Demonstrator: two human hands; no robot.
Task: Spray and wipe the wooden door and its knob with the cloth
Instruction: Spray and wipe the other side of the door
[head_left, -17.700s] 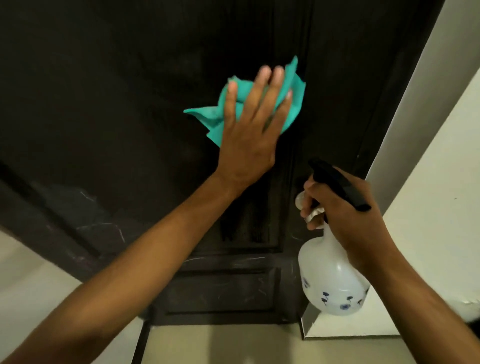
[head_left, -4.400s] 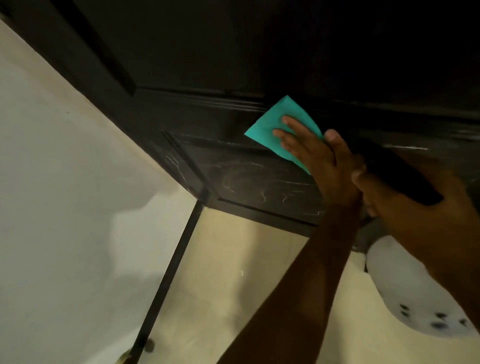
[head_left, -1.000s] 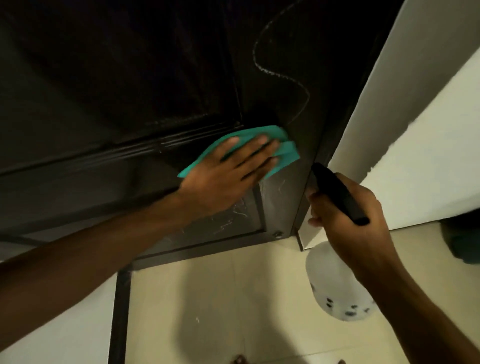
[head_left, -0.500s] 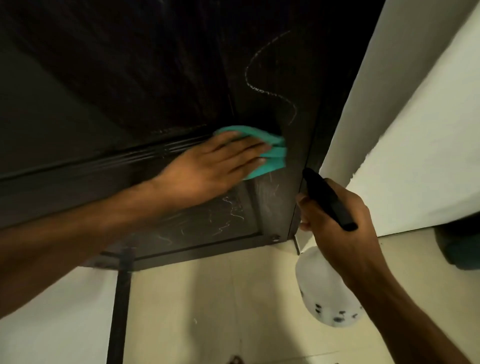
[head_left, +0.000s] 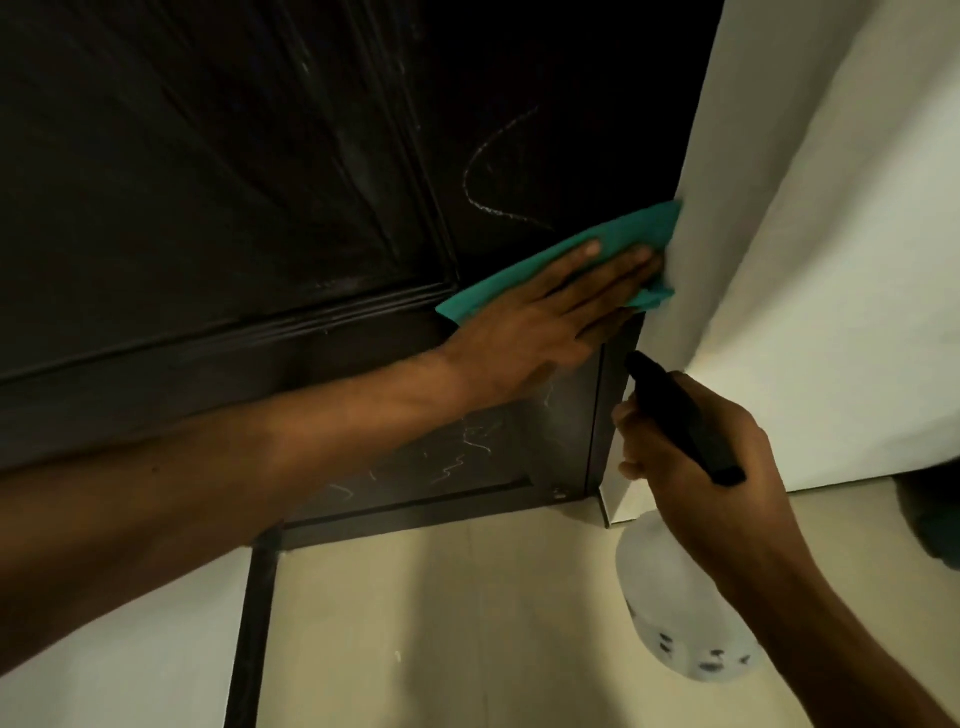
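We've got the left hand (head_left: 545, 317) flat on the teal cloth (head_left: 587, 249), fingers straight and close together, pressing it vs. the dark wooden door (head_left: 234, 182) low down, right at the door's edge where it meets the white wall (head_left: 831, 234). The cloth's far corner touches that wall. Our right hand (head_left: 701, 467) is curled round the neck of the white spray bottle (head_left: 675, 613), fingers wrapped under its black trigger head (head_left: 685, 421); the bottle hangs over the tiled floor (head_left: 441, 623), nozzle aimed toward the door's bottom corner, near but not touching.

Progress, as we judge it: we're in the wipe step on the lower part of the door. Not done. A pale chalk-like squiggle (head_left: 498, 176) sits just above the cloth, and more light scribbles (head_left: 457, 457) show on the bottom panel below our wrist, so both spots need a pass, prob. w/ another spray first. Faint smears also show higher up the panel. The knob isn't in view, so we can't tell if it's been cleaned; we'd count it as left to do.
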